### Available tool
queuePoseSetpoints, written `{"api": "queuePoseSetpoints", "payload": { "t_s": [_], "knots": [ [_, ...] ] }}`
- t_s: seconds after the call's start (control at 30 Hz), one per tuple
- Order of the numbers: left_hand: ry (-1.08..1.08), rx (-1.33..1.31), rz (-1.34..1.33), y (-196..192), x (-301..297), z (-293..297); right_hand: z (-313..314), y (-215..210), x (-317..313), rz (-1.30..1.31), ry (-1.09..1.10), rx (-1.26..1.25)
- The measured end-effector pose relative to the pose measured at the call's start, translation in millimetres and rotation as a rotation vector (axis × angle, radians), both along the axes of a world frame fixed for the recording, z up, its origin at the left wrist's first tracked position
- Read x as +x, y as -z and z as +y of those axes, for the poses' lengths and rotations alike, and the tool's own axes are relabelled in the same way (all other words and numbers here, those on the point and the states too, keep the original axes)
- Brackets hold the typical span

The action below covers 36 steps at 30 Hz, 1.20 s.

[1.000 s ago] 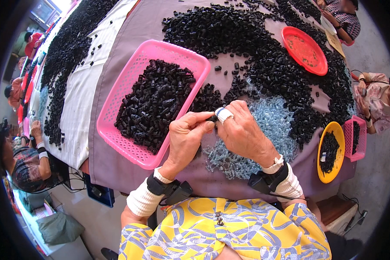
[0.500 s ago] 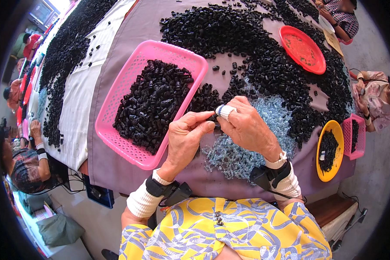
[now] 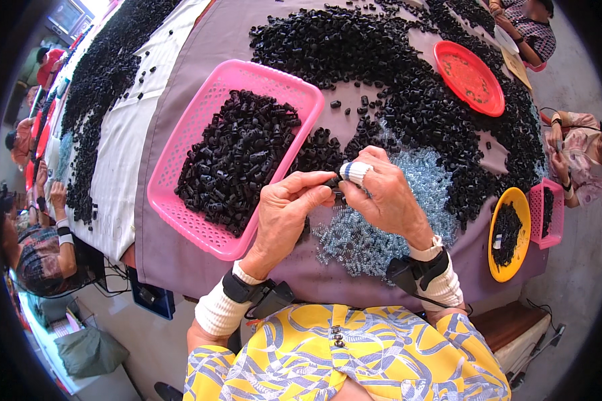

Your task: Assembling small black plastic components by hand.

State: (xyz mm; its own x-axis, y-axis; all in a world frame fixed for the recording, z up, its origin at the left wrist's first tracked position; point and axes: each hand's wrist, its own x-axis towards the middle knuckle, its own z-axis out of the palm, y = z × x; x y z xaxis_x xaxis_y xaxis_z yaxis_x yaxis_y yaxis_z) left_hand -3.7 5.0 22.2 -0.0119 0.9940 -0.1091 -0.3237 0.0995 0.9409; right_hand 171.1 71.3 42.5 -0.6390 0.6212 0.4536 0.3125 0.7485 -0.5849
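Note:
My left hand [image 3: 289,210] and my right hand [image 3: 381,195] meet over the table's near edge, fingertips pinched together on a small black plastic piece [image 3: 333,183]. A white cloth wrap covers my right forefinger. Under the hands lies a heap of small pale blue springs [image 3: 381,220]. Just left of my left hand stands a pink perforated basket [image 3: 201,220] full of small black pieces. A wide spread of loose black pieces [image 3: 394,80] covers the purple cloth beyond.
A red plate [image 3: 471,77] lies at the far right. A yellow plate [image 3: 508,234] and a small pink basket [image 3: 547,214] with black pieces sit at the right edge. Other people sit at the left and right sides. A white cloth [image 3: 124,154] with more black pieces runs left.
Both hands stay together in the same spot; the fingers have shifted only slightly around the small black piece.

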Motion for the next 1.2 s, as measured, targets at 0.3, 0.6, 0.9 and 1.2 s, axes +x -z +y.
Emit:
{"api": "queuePoseSetpoints", "payload": {
  "t_s": [0.3,0.6,0.9,1.2],
  "knots": [
    [-0.044,-0.088,-0.083,2,4,1,-7,-5,-10,-0.248,0.147,0.264],
    [0.001,-0.239,-0.275,2,4,5,1,1,-9,-0.217,0.164,0.236],
    [0.106,-0.219,-0.299,8,1,3,0,2,-11,-0.204,0.14,0.226],
    [0.151,-0.292,-0.483,8,3,2,-1,1,-10,-0.183,0.106,0.216]
  ]
}}
